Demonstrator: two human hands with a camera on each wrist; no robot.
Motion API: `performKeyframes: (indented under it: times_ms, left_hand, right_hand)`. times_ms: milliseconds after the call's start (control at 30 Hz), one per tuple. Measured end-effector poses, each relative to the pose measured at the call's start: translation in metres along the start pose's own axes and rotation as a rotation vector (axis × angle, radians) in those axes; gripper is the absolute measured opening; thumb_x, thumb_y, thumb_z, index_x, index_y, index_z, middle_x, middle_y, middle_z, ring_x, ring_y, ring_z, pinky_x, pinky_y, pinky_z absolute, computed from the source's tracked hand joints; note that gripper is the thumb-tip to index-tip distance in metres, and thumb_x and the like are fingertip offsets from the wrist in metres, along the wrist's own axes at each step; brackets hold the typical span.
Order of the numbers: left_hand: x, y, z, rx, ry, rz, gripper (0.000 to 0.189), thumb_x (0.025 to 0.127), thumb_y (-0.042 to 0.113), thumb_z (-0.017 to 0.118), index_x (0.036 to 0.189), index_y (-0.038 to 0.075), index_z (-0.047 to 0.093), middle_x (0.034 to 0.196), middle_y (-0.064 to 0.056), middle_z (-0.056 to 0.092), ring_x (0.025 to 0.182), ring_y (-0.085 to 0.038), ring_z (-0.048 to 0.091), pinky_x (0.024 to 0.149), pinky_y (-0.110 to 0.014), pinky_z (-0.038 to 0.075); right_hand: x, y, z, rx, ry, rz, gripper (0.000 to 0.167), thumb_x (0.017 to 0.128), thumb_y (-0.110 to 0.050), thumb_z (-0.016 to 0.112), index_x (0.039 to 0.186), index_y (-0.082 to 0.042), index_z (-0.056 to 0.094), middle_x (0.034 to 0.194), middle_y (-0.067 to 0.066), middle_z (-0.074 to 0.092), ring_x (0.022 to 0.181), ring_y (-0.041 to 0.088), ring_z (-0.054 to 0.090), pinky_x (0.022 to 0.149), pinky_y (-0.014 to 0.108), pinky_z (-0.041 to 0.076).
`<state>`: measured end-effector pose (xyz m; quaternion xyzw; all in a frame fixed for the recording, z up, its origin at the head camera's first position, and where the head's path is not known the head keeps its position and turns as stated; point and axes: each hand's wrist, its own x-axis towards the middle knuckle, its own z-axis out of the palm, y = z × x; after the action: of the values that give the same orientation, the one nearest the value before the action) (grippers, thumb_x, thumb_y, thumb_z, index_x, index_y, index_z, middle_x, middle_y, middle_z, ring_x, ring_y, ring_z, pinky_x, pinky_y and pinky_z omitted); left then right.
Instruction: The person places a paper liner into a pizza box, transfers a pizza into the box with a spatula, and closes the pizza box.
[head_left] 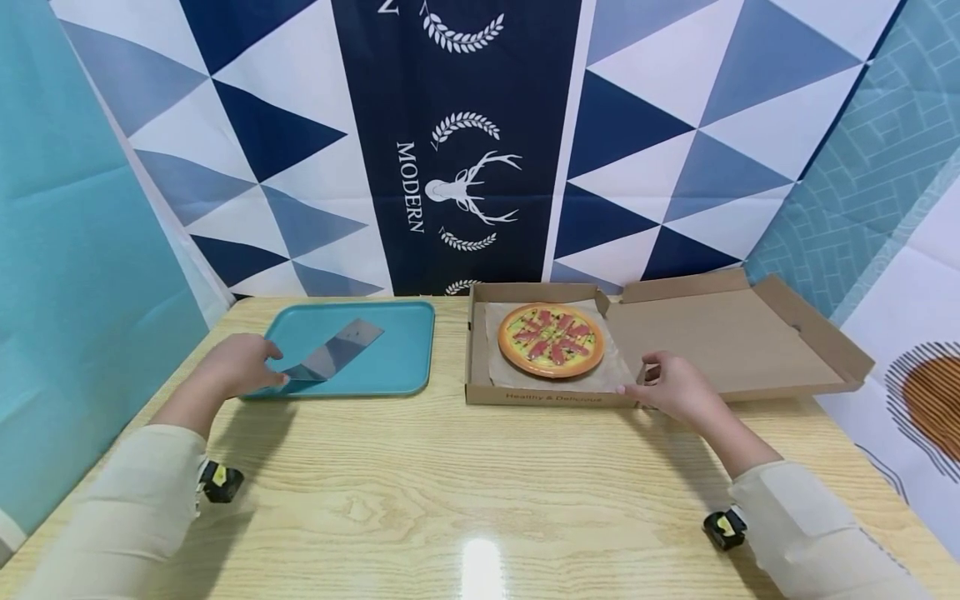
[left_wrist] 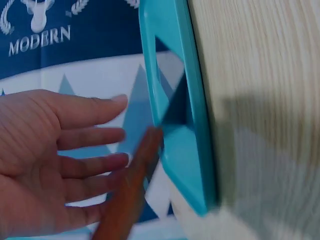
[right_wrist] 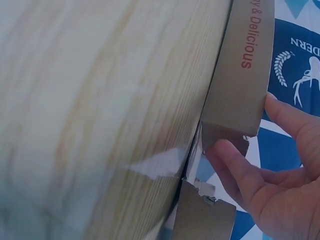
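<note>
A metal pizza server lies across the teal tray on the left. Its brown handle shows blurred in the left wrist view, beside my left hand, whose fingers are extended and spread apart from the thumb. In the head view that hand hovers at the tray's left end. On the right, a pizza sits on paper inside an open cardboard pizza box. My right hand pinches the box's front right corner, thumb at the front wall's top edge and fingers curled by the side wall.
The box lid is folded back flat to the right. Under everything is a light wooden table. A patterned cloth hangs right behind the tray and box. Small black cameras are worn at both wrists.
</note>
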<state>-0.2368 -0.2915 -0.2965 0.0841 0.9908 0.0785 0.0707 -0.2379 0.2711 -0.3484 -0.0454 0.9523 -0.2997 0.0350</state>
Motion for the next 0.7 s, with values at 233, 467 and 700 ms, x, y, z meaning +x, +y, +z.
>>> performKeyframes:
  times_ms: [233,467,700]
  left_hand:
    - [0.023,0.047,0.01,-0.133,0.132,0.102,0.038,0.092,0.022,0.067,0.118,-0.006,0.066,0.116,-0.025,0.064,0.105,-0.042,0.059,0.085,-0.053,0.05]
    - [0.044,0.083,0.026,-0.349,0.101,0.172,0.034,0.093,0.024,0.067,0.12,0.002,0.068,0.124,-0.019,0.062,0.108,-0.035,0.06,0.087,-0.048,0.051]
    - [0.067,0.113,0.041,-0.684,0.008,0.158,0.037,0.095,0.018,0.064,0.127,0.0,0.061,0.128,-0.02,0.057,0.111,-0.034,0.059,0.085,-0.043,0.054]
  right_hand:
    - [-0.005,-0.002,-0.001,-0.014,0.006,-0.066,0.074,0.091,-0.028,0.069,0.136,0.02,0.035,0.118,0.038,0.055,0.107,0.048,0.057,0.082,0.051,0.053]
    - [-0.016,-0.002,-0.009,0.033,0.034,-0.057,0.069,0.094,-0.025,0.065,0.137,0.02,0.034,0.123,0.038,0.051,0.112,0.052,0.052,0.086,0.054,0.051]
    - [-0.03,0.005,-0.014,0.083,0.087,-0.025,0.068,0.097,-0.03,0.062,0.139,0.016,0.036,0.125,0.036,0.052,0.113,0.05,0.053,0.085,0.052,0.052]
